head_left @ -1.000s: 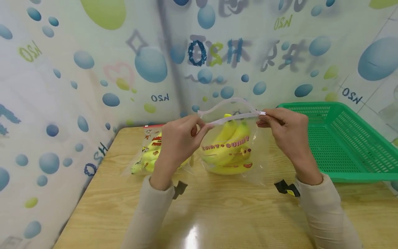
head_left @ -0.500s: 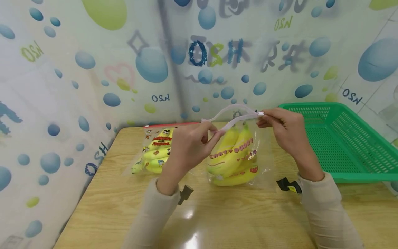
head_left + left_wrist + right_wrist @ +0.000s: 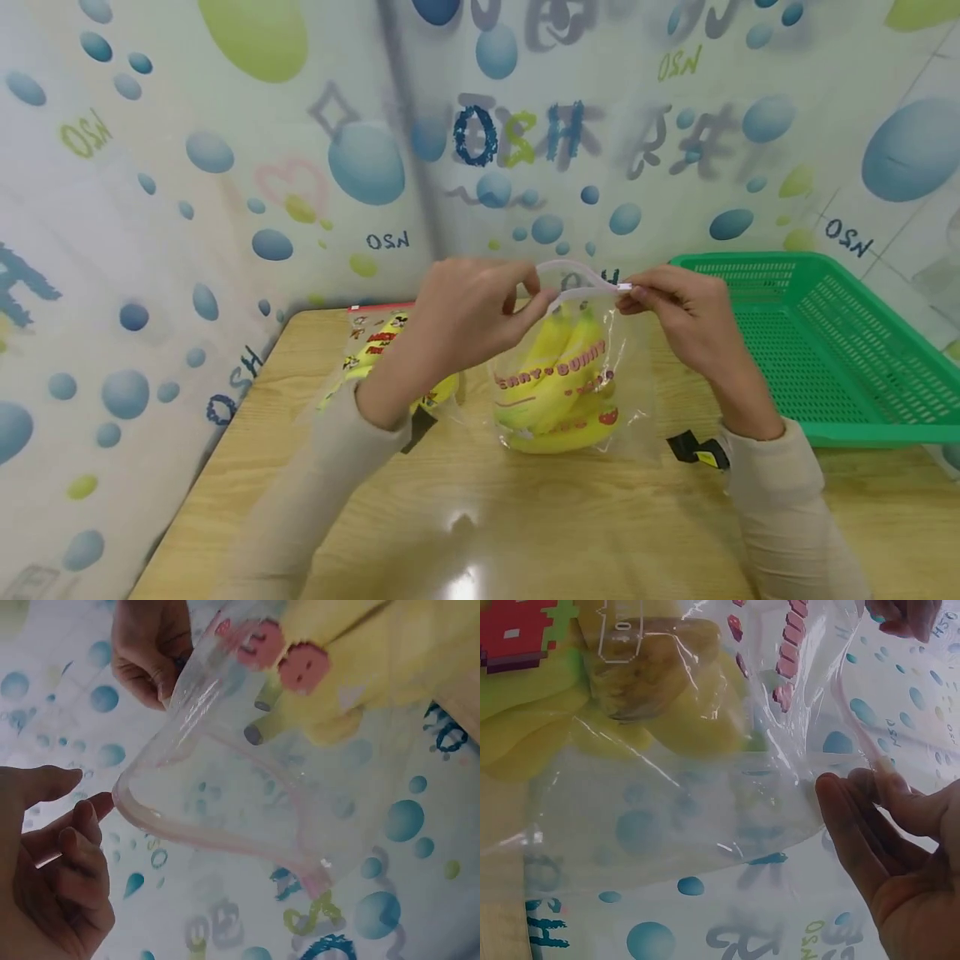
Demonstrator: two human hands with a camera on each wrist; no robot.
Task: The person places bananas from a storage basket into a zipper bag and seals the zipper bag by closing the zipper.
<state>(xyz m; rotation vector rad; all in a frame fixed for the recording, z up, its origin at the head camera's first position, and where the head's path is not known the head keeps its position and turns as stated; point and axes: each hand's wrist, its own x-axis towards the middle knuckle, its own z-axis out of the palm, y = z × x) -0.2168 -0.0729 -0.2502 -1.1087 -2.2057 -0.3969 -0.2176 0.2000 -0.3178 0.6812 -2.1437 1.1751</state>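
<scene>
A clear zip bag [image 3: 636, 400] with pink lettering stands on the table, with yellow bananas [image 3: 558, 383] inside. Its pale zip strip [image 3: 566, 265] gapes in a loop at the left part of the mouth. My right hand [image 3: 686, 312] pinches the white slider [image 3: 624, 287] at the mouth's right end. My left hand [image 3: 480, 312] is at the other side, thumb and forefinger apart. In the left wrist view, a fingertip [image 3: 105, 802] of this hand meets the bag's rim. Partly behind the left forearm lies a second zip bag [image 3: 378, 321] with a red strip, also holding bananas.
A green perforated plastic basket [image 3: 885, 433] stands on the right of the wooden table [image 3: 585, 525]. Behind the table hangs a curtain [image 3: 480, 225] printed with blue and green drops. Black straps [image 3: 697, 450] show at the wrists.
My left hand has loosened its pinch on the bag's rim and shifted right, nearer the right hand. The bag has come lower and nearer. The right hand keeps hold of the slider.
</scene>
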